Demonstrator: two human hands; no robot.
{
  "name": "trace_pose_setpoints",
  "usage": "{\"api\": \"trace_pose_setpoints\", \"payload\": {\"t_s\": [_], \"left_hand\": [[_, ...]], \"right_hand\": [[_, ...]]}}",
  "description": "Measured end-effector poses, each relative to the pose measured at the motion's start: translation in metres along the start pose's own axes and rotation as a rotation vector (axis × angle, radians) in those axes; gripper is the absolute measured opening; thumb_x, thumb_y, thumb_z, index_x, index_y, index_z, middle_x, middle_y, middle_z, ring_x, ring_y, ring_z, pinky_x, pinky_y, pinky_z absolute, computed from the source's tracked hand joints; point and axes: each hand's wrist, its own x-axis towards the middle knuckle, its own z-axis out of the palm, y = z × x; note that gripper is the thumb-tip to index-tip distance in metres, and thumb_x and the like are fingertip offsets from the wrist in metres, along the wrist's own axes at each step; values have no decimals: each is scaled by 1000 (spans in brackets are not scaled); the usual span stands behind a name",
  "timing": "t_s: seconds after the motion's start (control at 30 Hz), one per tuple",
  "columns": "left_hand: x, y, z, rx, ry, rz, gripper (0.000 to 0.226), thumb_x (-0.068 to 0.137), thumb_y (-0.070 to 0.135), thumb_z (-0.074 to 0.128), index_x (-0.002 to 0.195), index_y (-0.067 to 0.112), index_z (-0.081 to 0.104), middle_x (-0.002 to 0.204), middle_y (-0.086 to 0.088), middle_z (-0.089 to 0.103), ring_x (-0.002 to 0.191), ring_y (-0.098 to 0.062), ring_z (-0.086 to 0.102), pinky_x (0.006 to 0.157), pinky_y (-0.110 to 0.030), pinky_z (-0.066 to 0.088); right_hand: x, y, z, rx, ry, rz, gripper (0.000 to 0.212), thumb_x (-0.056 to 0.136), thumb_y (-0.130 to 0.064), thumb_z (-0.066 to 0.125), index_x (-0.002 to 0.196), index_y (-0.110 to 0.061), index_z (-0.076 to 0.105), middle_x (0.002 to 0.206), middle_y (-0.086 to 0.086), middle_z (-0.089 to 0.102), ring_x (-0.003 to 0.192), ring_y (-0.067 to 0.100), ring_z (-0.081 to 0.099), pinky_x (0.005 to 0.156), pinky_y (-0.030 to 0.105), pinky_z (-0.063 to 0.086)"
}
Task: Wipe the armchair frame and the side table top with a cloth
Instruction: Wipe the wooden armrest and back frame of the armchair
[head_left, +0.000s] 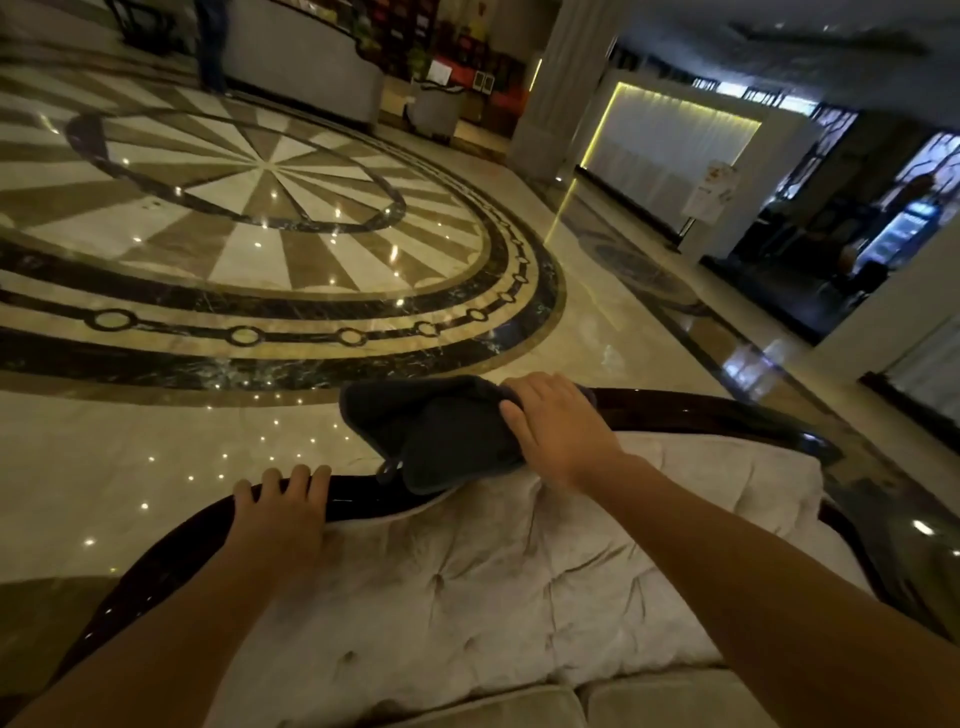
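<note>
Down at the lower left of the frame, the left forearm enters cut off by the edge, and the left hand (280, 512) rests on the dark glossy frame (358, 496) of the chair back, its fingers curled over the top rail with nothing else in them; the thumb is hidden behind the hand. Right of it, at the centre, a dark cloth (441, 431) lies draped over the rail, one corner with a small loop hanging down onto the pale tufted cushion (498, 566). The rail beneath the cloth is covered, so the contact there cannot be seen. The right hand (561, 426) presses flat on the cloth's right part, fingers spread and bent slightly over the fabric, pinning it to the rail rather than pinching it. Further right the frame curves away and darkens, its far end hard to make out. Beyond, the patterned floor (260, 208) fills the upper left. No side table can be made out.
</note>
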Motion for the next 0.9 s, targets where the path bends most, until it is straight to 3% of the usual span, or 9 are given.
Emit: {"api": "trace_pose_setpoints", "payload": {"t_s": [0.17, 0.27, 0.33, 0.4, 0.5, 0.6, 0.73, 0.83, 0.9], "left_hand": [[0, 2, -23, -209, -180, -161, 58, 90, 46, 48, 142, 27, 32, 145, -5, 39, 132, -32, 37, 108, -50, 29], [5, 30, -70, -659, 119, -258, 37, 96, 27, 45, 132, 16, 48, 136, -17, 48, 122, -40, 45, 99, -51, 36], [8, 69, -109, -737, 459, -167, 29, 98, 21, 43, 121, 11, 57, 121, -19, 58, 111, -39, 51, 93, -53, 41], [6, 115, -146, -726, 608, -35, 28, 100, 24, 39, 112, 11, 61, 109, -12, 61, 102, -31, 55, 89, -50, 45], [1, 186, -179, -585, 483, 165, 30, 102, 32, 36, 102, 16, 62, 98, -5, 60, 93, -23, 55, 85, -45, 48], [8, 241, -192, -422, 337, 139, 36, 102, 43, 31, 102, 20, 59, 97, -3, 60, 91, -21, 57, 91, -45, 48], [30, 271, -192, -289, 266, 61, 48, 102, 46, 19, 118, 19, 56, 107, -6, 64, 98, -24, 61, 92, -45, 48], [44, 271, -183, -249, 264, -29, 50, 104, 43, 17, 136, 19, 47, 109, -11, 67, 100, -29, 64, 90, -45, 50], [45, 267, -177, -149, 308, -67, 54, 103, 45, 13, 127, 20, 55, 89, -8, 68, 83, -25, 65, 77, -42, 52]], "right_hand": [[-20, 58, 1, 5, 123, 105, 58, 103, -50, 18, 138, -17, 50, 135, 6, 57, 128, 25, 46, 117, 41, 29], [-38, 118, 2, 21, 96, 199, 56, 105, -49, 21, 147, -18, 41, 149, 7, 48, 141, 26, 36, 122, 41, 20], [-50, 161, 1, 59, 82, 267, 56, 106, -49, 22, 151, -20, 36, 155, 7, 42, 147, 26, 29, 123, 41, 14], [-56, 201, -3, 117, 36, 334, 56, 106, -49, 24, 154, -21, 32, 160, 6, 36, 150, 27, 23, 124, 44, 11], [-54, 234, -19, 164, -94, 410, 66, 102, -61, 26, 156, -24, 29, 164, 7, 31, 152, 30, 20, 124, 50, 11], [-34, 213, -33, 134, -6, 306, 78, 88, -79, 15, 153, -40, 30, 162, 3, 34, 151, 33, 23, 120, 59, 10], [-15, 154, -13, 117, 94, 77, 68, 94, -72, 12, 109, -33, 65, 111, 4, 71, 109, 29, 62, 99, 55, 37], [-23, 185, 0, -19, 339, 25, 54, 100, -57, 17, 91, -27, 61, 82, 4, 69, 77, 27, 63, 71, 43, 41], [-35, 235, 1, -88, 333, 95, 45, 99, -47, 18, 81, -24, 53, 72, 4, 61, 68, 29, 60, 62, 36, 35]]}}
